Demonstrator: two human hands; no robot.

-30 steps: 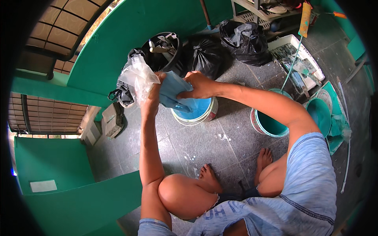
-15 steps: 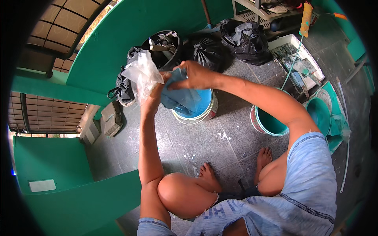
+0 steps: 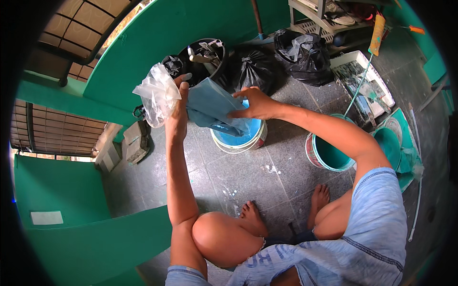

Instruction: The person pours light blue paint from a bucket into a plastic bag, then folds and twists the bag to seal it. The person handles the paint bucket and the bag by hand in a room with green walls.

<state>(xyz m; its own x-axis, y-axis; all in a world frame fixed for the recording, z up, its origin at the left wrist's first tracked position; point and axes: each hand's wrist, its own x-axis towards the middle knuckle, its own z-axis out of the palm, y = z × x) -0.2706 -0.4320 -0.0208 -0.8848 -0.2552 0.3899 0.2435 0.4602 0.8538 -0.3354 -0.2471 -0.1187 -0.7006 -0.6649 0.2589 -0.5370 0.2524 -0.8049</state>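
Observation:
My left hand (image 3: 177, 112) is raised on the left, closed on a crumpled clear plastic bag (image 3: 156, 95) that bulges out beside its wrist. Between my two hands hangs a blue-stained plastic bag (image 3: 210, 102), see-through in places; I cannot tell whether both pieces are joined. My right hand (image 3: 257, 104) grips the blue plastic's right edge, thumb in front and fingers at its upper corner. Directly below stands a white bucket (image 3: 238, 147) with blue paint (image 3: 255, 128) inside, and the lower part of the plastic covers some of its opening.
Under my right forearm is a bucket with green paint (image 3: 329, 150), a roller (image 3: 377, 35) on a long handle leaning from it. A paint tray (image 3: 386, 95) lies beyond. Black bags (image 3: 305, 57) and a black bin of tools (image 3: 222, 52) line the wall. My feet are near paint-spotted tiles.
My hands have moved apart, the right one going rightward. The blue plastic, bunched before, is now spread wider between them over the bucket. The clear plastic has shifted slightly left.

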